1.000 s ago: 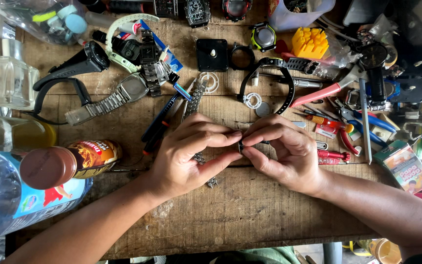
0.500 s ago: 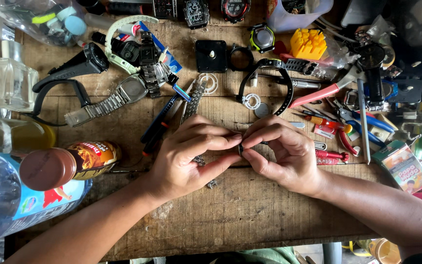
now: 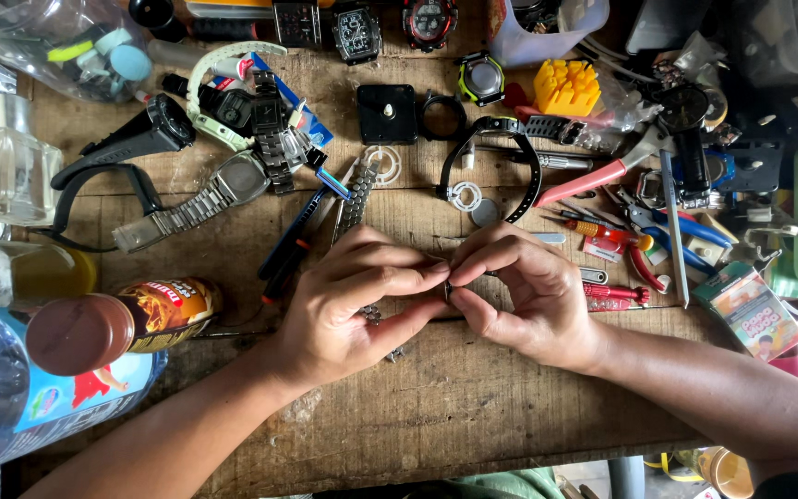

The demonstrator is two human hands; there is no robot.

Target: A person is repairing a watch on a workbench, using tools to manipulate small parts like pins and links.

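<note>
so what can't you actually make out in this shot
- Head view: the small dark part pinched between left hand and right hand is too small and covered by fingertips to identify.
- The metal watch band runs under the left palm; most of it is hidden.
- The plastic water bottle is cut off by the left edge.
- The red watch is cut by the top edge.

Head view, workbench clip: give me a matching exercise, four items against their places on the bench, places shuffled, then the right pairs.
Things:
1. yellow block
2. silver metal-band watch
3. brown-capped bottle
4. small printed box

Places:
A. lying on its side, left of the left hand
B. right edge, beyond the right hand
C. far side of the wooden bench, right of centre
D. left of centre, beyond the left hand

Pairs: 1-C, 2-D, 3-A, 4-B
</note>
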